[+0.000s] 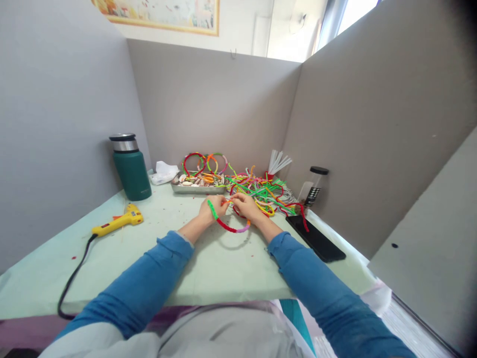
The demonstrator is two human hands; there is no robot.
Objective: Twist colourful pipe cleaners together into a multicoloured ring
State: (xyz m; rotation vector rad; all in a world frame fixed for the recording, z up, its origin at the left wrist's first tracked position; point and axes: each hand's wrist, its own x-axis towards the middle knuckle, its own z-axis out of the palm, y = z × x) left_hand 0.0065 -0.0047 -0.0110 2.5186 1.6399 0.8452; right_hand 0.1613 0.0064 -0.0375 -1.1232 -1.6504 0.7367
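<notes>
A hoop of fuzzy pipe cleaner (225, 226), banded in green, red, purple and orange, hangs between my two hands above the table. My left hand (213, 209) is closed, its fingertips pinching the hoop's far side near an orange piece. Close beside it, my right hand (246, 206) is also closed, thumb and fingertips pinching the same stretch. The exact spot between the fingertips is partly hidden. Just beyond my hands lies a tangled heap of colourful pipe cleaners (261, 188).
A metal tray (199, 189) of shells has finished hoops (194, 164) propped in it. A yellow glue gun (119, 222) and a green bottle (132, 171) stand left. On the right are a black phone (316, 239), a clear jar (313, 189) and white glue sticks (278, 163). Grey partitions (216, 99) enclose the table.
</notes>
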